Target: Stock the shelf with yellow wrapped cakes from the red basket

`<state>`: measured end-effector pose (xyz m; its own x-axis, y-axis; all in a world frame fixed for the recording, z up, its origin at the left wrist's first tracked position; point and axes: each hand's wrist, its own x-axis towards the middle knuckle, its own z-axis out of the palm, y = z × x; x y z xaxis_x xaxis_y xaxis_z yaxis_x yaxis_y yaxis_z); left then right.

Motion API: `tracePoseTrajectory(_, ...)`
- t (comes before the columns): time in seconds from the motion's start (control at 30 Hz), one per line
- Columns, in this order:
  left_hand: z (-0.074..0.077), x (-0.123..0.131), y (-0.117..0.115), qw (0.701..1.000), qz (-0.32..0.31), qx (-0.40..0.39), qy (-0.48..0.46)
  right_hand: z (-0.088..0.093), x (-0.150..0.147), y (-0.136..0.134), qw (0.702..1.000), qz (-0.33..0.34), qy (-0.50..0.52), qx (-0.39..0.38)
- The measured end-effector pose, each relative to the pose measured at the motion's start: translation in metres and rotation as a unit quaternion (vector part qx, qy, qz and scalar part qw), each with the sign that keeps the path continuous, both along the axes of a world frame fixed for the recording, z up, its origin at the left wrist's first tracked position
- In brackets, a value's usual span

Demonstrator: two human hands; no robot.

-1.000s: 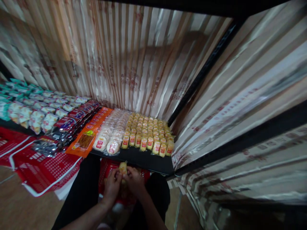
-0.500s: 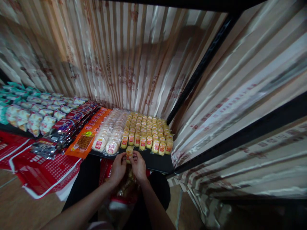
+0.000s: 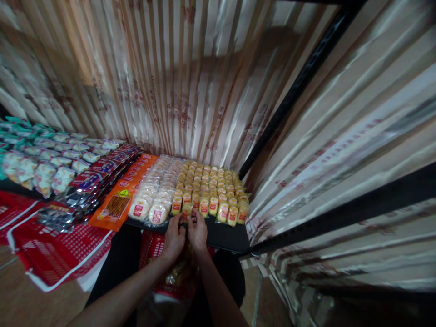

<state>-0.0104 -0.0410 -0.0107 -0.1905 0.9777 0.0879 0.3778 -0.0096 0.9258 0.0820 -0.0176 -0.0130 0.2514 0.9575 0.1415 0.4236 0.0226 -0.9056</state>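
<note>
Between my left hand [image 3: 174,235] and my right hand [image 3: 197,229] is a small yellow snack packet [image 3: 187,209] with a red label, gripped by the fingers of both. It is at the front edge of the rows of matching yellow packets [image 3: 213,205], which stand close together on a black shelf [image 3: 227,234]. To their left lie rows of round white rice crackers [image 3: 158,214] in clear wrappers. Below my hands, between my knees, a red bag [image 3: 177,277] holds more shiny yellow packets.
Further left along the shelf are an orange snack bag [image 3: 114,206], dark purple-red packets [image 3: 97,175] and white-and-green packets [image 3: 44,175]. Red bags [image 3: 64,254] with white trim lie below. A black metal post [image 3: 289,100] and pleated printed sheeting [image 3: 190,81] stand behind.
Both hands have moved slightly forward with the yellow packet, bringing it up to the front row. The view has shifted slightly.
</note>
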Motion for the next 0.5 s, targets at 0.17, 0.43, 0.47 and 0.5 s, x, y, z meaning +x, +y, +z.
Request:
tracePoseTrajectory(0.17, -0.002, -0.003, 0.005, 1.000, -0.009, 0.010, 0.025, -0.006, -0.003, 0.007, 1.000, 0.002, -0.020, 0.002)
tracePoseTrajectory(0.43, -0.004, -0.005, 0.010, 0.999, -0.014, 0.022, 0.027, -0.011, -0.008, 0.012, 0.999, -0.020, -0.049, 0.006)
tracePoseTrajectory(0.47, -0.004, -0.005, 0.010, 0.999, -0.014, 0.023, 0.025, -0.012, -0.007, 0.013, 0.999, -0.020, -0.046, 0.009)
tracePoseTrajectory(0.5, -0.005, -0.005, 0.011, 0.999, -0.014, 0.024, 0.021, -0.012, -0.007, 0.013, 0.999, -0.018, -0.041, 0.012)
